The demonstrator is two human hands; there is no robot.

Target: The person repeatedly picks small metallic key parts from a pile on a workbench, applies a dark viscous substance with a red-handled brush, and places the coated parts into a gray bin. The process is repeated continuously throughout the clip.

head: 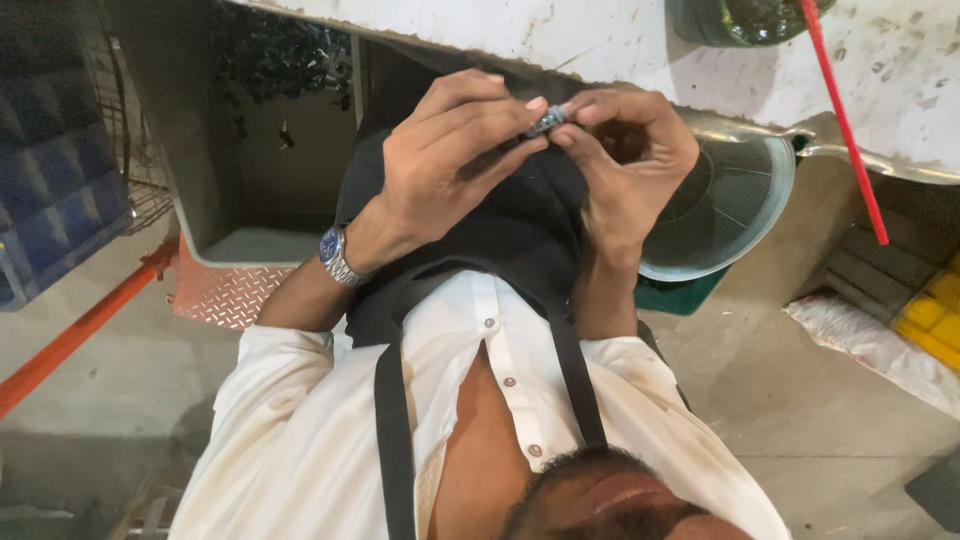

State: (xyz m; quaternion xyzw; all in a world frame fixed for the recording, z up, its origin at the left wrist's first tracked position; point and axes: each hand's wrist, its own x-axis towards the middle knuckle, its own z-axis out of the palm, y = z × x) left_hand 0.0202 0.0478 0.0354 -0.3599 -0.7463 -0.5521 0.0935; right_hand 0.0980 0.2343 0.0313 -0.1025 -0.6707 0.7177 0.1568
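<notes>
My left hand (455, 160), with a blue-faced metal wristwatch (337, 255) on its wrist, and my right hand (625, 165) meet in front of my chest. Between the fingertips of both hands is a small silvery ridged metal part (546, 121). Most of the part is hidden by the fingers. Behind the hands hangs my black apron (500, 240) over a white shirt (300, 430).
A worn white bench top (600, 40) runs across the top, with a green container (740, 15) and a red rod (845, 120) on it. A round metal mesh strainer (725, 200) sits under its edge. Blue crates (50, 200), an orange bar (80, 330) and a yellow block (935, 315) stand around.
</notes>
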